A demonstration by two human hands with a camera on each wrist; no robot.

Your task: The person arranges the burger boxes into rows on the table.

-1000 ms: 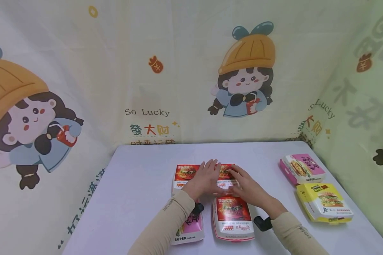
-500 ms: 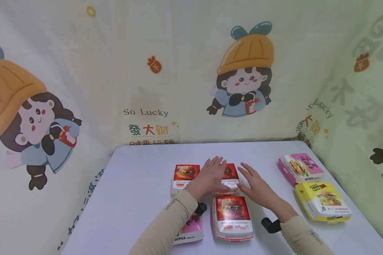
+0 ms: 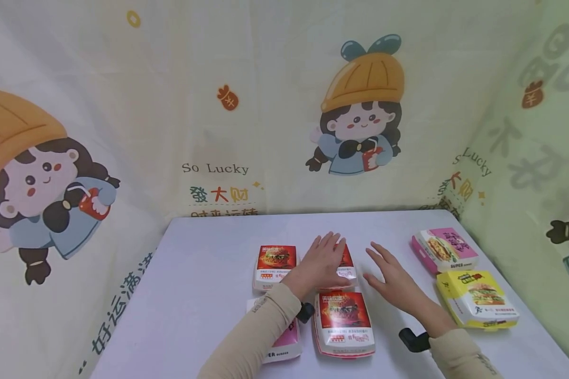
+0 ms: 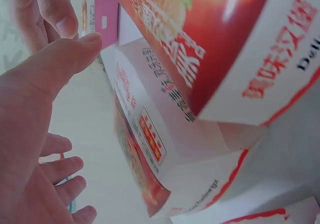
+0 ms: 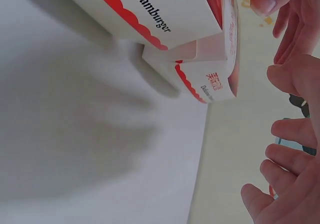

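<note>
Several cardboard burger boxes lie on the table. My left hand, fingers spread and holding nothing, is over the left part of the far middle red burger box and partly hides it. To the right of that box is my right hand, its fingers apart and nothing in them. Nearer to me lies another red burger box, also close up in the left wrist view. A third red burger box is left of my left hand. Under my left forearm a pink burger box is mostly hidden.
Towards the table's right edge lie a pink-and-white burger box and, nearer, a yellow burger box. The white table backs onto a cartoon-printed cloth, which also hangs at both sides.
My right hand has moved right, away from the far middle red box. My left hand has shifted slightly right, uncovering more of the far left red box. The boxes keep their places.
</note>
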